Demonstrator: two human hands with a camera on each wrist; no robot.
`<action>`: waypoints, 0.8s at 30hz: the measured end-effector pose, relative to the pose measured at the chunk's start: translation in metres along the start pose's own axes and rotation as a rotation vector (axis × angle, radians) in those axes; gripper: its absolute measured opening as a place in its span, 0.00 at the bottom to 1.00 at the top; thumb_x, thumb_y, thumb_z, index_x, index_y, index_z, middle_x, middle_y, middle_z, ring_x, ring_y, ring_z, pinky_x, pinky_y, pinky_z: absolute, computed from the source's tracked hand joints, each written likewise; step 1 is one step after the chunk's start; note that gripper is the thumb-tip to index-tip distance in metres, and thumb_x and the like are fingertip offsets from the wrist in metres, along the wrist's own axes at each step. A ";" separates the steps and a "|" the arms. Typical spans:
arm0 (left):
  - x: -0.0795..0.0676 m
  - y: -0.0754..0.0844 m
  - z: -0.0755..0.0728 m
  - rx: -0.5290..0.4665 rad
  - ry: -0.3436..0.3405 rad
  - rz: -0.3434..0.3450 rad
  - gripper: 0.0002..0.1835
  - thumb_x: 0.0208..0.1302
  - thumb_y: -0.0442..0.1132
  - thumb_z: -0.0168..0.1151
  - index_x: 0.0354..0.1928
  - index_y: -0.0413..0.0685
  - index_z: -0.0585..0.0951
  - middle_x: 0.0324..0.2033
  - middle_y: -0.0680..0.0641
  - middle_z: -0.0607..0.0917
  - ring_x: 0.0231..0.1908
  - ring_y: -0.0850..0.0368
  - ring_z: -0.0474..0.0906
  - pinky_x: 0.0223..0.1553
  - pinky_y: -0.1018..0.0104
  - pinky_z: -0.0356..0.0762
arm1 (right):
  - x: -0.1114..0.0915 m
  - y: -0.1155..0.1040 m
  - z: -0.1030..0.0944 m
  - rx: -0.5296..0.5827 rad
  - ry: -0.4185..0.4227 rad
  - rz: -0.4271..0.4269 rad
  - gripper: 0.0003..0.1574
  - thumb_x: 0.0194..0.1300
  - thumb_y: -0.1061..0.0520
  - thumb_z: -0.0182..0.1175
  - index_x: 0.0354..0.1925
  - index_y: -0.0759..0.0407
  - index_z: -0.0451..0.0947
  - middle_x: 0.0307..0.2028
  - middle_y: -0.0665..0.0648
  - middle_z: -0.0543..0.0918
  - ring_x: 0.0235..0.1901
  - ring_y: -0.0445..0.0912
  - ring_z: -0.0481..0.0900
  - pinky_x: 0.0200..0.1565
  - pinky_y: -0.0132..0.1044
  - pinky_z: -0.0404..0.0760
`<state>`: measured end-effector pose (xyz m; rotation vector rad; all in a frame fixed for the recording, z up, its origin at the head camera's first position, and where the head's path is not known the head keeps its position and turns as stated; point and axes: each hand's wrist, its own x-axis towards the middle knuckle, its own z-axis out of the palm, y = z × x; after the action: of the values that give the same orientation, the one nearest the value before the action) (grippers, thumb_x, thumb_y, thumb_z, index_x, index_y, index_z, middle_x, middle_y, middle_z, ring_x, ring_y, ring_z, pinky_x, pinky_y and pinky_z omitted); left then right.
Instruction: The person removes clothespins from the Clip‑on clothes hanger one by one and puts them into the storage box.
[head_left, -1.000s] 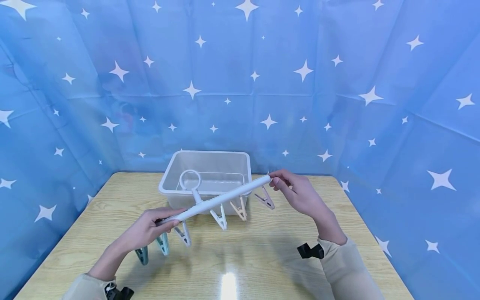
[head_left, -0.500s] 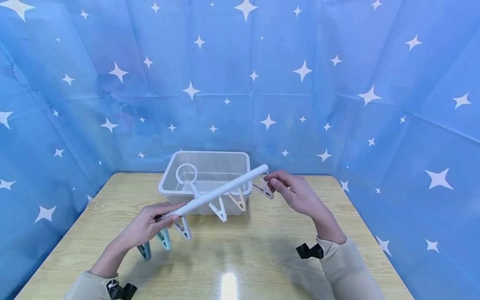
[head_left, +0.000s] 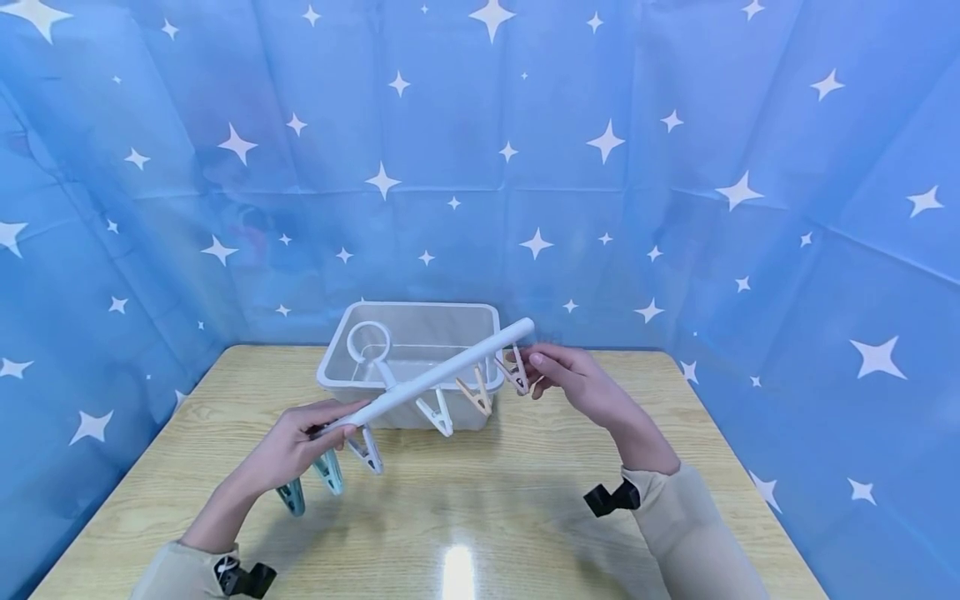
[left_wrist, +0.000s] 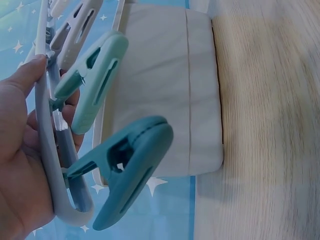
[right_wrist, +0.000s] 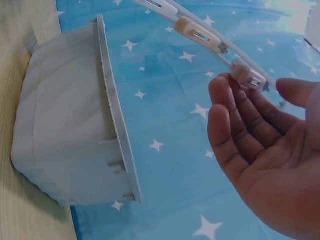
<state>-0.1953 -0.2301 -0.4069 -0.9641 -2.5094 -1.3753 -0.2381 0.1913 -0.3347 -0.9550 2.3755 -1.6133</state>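
Note:
My left hand [head_left: 296, 442] grips a white clip hanger [head_left: 442, 372] near its lower left end, thumb on one side and fingers on the other. The bar slants up to the right, held above the table, with its ring hook [head_left: 386, 375] leaning over the bin. Several clips hang under it, among them a dark teal clip [left_wrist: 135, 170], a mint clip [left_wrist: 97, 85], a white clip [head_left: 437, 414] and a peach clip [head_left: 476, 394]. At the raised end, my right hand [head_left: 577, 379] has its fingertips at the pale pink clip [right_wrist: 248, 75], with the thumb apart from it.
Behind the hanger a whitish plastic bin [head_left: 486, 373] stands at the back of the wooden table [head_left: 517, 517]. A blue star-patterned curtain [head_left: 465, 150] encloses the back and sides.
The hanger's right end has risen and shifted a little left. My right hand has let go of the bar's end and moved down to the pink clip. The left hand keeps its grip.

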 end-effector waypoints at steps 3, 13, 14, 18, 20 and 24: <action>0.000 0.000 0.000 0.007 -0.001 -0.016 0.22 0.72 0.35 0.59 0.66 0.54 0.78 0.36 0.50 0.84 0.28 0.59 0.78 0.23 0.69 0.72 | 0.005 0.002 0.003 0.099 -0.028 0.015 0.29 0.81 0.49 0.42 0.64 0.70 0.73 0.47 0.66 0.82 0.39 0.45 0.83 0.43 0.39 0.83; 0.001 0.003 -0.001 0.018 -0.003 -0.016 0.22 0.73 0.37 0.58 0.67 0.57 0.76 0.35 0.52 0.83 0.25 0.63 0.75 0.21 0.69 0.70 | 0.017 0.010 0.008 0.526 -0.224 0.012 0.29 0.83 0.49 0.35 0.60 0.66 0.75 0.39 0.52 0.86 0.35 0.44 0.80 0.38 0.34 0.78; 0.001 0.003 -0.001 0.019 0.000 -0.011 0.22 0.73 0.37 0.58 0.67 0.57 0.76 0.35 0.52 0.83 0.25 0.63 0.75 0.21 0.70 0.70 | 0.018 0.010 0.008 0.564 -0.253 0.007 0.29 0.83 0.49 0.34 0.59 0.64 0.76 0.38 0.52 0.86 0.35 0.44 0.80 0.38 0.34 0.77; 0.002 0.004 -0.001 0.004 0.010 -0.002 0.22 0.72 0.35 0.59 0.66 0.55 0.77 0.37 0.50 0.84 0.27 0.61 0.77 0.22 0.69 0.72 | 0.020 0.011 0.009 0.662 -0.328 -0.015 0.28 0.83 0.49 0.33 0.57 0.59 0.77 0.39 0.52 0.85 0.35 0.42 0.80 0.37 0.33 0.76; 0.002 0.004 -0.001 -0.003 0.014 0.002 0.22 0.72 0.34 0.59 0.66 0.54 0.77 0.38 0.50 0.84 0.28 0.60 0.78 0.23 0.68 0.73 | 0.020 0.011 0.010 0.690 -0.331 -0.028 0.28 0.83 0.49 0.33 0.55 0.58 0.78 0.40 0.51 0.84 0.36 0.41 0.79 0.36 0.32 0.75; 0.003 0.004 0.000 -0.016 0.022 0.015 0.23 0.71 0.32 0.59 0.66 0.51 0.77 0.44 0.50 0.85 0.29 0.60 0.79 0.25 0.68 0.75 | 0.020 0.010 0.013 0.720 -0.288 -0.035 0.25 0.83 0.48 0.35 0.52 0.55 0.78 0.42 0.48 0.82 0.38 0.38 0.78 0.37 0.30 0.73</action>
<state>-0.1950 -0.2269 -0.4026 -0.9632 -2.4744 -1.3959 -0.2531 0.1721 -0.3442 -0.9715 1.4187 -1.9570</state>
